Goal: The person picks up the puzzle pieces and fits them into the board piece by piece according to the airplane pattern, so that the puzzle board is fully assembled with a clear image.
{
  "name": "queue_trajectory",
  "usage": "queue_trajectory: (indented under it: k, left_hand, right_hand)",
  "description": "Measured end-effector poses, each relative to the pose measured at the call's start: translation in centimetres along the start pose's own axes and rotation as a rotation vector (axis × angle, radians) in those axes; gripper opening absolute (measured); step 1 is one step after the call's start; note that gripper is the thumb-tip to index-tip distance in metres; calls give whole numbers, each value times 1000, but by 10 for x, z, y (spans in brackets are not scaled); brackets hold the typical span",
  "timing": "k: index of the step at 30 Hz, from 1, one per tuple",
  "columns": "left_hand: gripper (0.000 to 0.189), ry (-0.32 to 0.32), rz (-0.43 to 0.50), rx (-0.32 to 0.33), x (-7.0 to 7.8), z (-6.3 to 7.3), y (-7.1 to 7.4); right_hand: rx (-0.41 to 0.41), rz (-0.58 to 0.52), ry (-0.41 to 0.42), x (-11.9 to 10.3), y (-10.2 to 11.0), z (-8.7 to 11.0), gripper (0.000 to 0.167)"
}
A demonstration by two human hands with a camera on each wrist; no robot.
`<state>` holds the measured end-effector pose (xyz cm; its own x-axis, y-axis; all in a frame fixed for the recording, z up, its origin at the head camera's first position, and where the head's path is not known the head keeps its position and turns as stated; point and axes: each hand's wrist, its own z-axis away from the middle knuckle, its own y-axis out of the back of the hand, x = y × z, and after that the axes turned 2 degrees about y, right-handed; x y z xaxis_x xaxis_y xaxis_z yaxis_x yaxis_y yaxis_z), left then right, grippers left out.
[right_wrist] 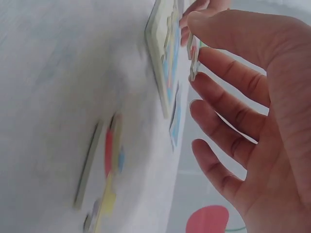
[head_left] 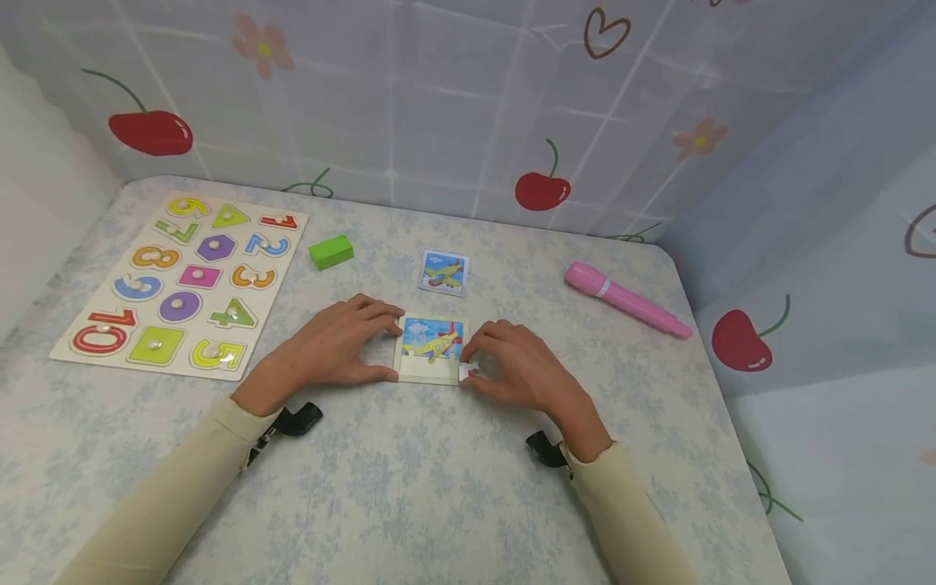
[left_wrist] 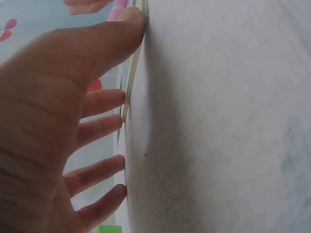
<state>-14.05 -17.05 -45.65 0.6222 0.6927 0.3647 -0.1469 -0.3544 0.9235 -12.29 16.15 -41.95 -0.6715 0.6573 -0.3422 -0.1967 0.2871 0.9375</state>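
Note:
A jigsaw board [head_left: 429,379] lies on the table, with airplane pieces filling its upper part and a bare pale strip along the bottom. Along its left side, my left hand [head_left: 332,345] rests thumb and fingertips against the edge, fingers spread; the left wrist view shows the thumb [left_wrist: 131,14] on the rim. My right hand [head_left: 519,366] pinches a small jigsaw piece [right_wrist: 194,56] between thumb and fingers at the board's lower right corner. In the right wrist view the held piece is tilted and raised over the table. Loose jigsaw pieces [right_wrist: 108,165] lie below that hand, hidden in the head view.
A picture card [head_left: 444,273] of the airplane lies behind the board. A green block [head_left: 331,253] and a number-and-shape peg board [head_left: 179,284] are at left. Toward the right lies a pink pen-shaped toy [head_left: 629,301]. A patterned curtain [head_left: 453,106] hangs along the far table edge.

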Motion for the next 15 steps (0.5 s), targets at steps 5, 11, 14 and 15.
queue_trajectory:
  k: [5,11,14,15]
  left_hand:
    - [64,0,2,1,-1,1,0]
    - [64,10,4,-11,0,0,2]
    - [64,6,11,-1,1,0,1]
    - [63,4,12,3,1,0,1]
  right_hand:
    - [4,-10,26,-4,-3,-12,24]
    - [-18,-5,26,-8,-9,-26,24]
    - [-33,-1,23,-11,-11,-32,25]
    - [-38,-1,20,-12,-12,-34,25]
